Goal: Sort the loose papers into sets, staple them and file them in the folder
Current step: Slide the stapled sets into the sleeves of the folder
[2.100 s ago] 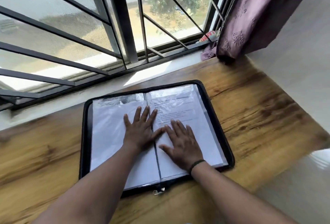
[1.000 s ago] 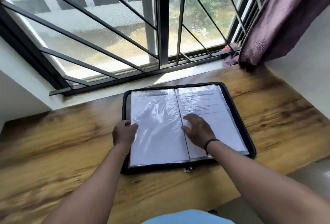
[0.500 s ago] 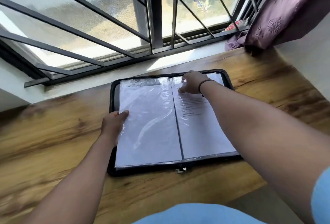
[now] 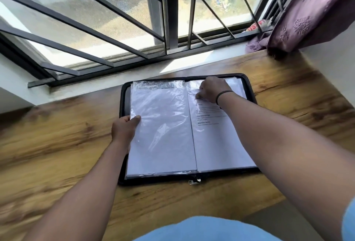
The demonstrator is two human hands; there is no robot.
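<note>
Window-side tabletop (image 4: 57, 144) carries the open folder (image 4: 249, 94); left hand (image 4: 124, 132) pinches its left sleeve edge, right hand (image 4: 212, 89) curls on the papers (image 4: 217, 140). Seat them squarely, gently.

Wooden table (image 4: 249, 198) set against the window sill. One item lies directly on it: a black zip folder (image 4: 251, 94), opened flat, near the sill edge.
</note>
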